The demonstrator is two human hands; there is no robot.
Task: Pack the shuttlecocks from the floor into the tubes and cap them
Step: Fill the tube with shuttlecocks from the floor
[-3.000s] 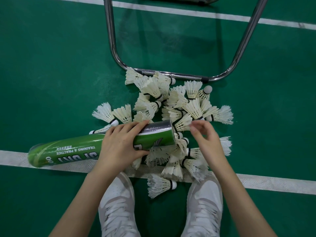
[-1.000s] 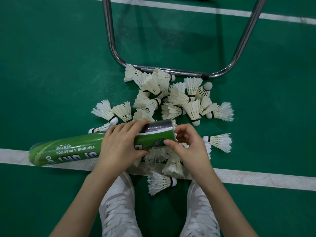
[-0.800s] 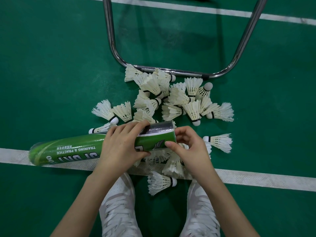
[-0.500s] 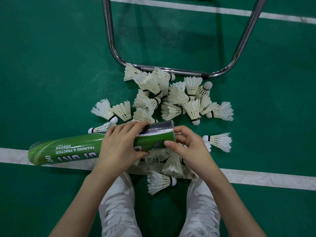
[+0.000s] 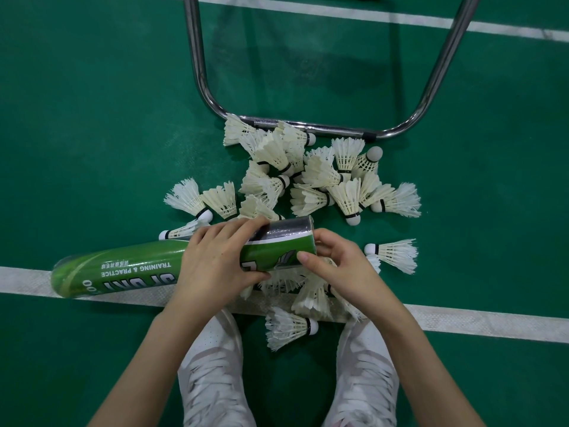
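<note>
A green shuttlecock tube (image 5: 138, 266) lies tilted across the white floor line, its silver-banded open end (image 5: 292, 232) pointing right. My left hand (image 5: 215, 260) grips the tube around its middle. At the open end, my right hand (image 5: 338, 266) has its thumb on the tube's side and its fingers curled over the mouth; anything under those fingers is hidden. Several white feather shuttlecocks (image 5: 314, 180) lie in a heap beyond the tube. More lie under my hands, one (image 5: 394, 254) is at the right and one (image 5: 289, 328) is between my shoes.
A chrome tube frame (image 5: 308, 127) curves along the floor right behind the heap, its legs rising left and right. My white shoes (image 5: 212, 374) stand just below the floor line (image 5: 462, 322). Green court floor surrounds everything.
Three seconds ago my right hand pinched above the heap; it then moved left to the tube's mouth and stays there with small finger shifts. My left hand and the tube have barely moved.
</note>
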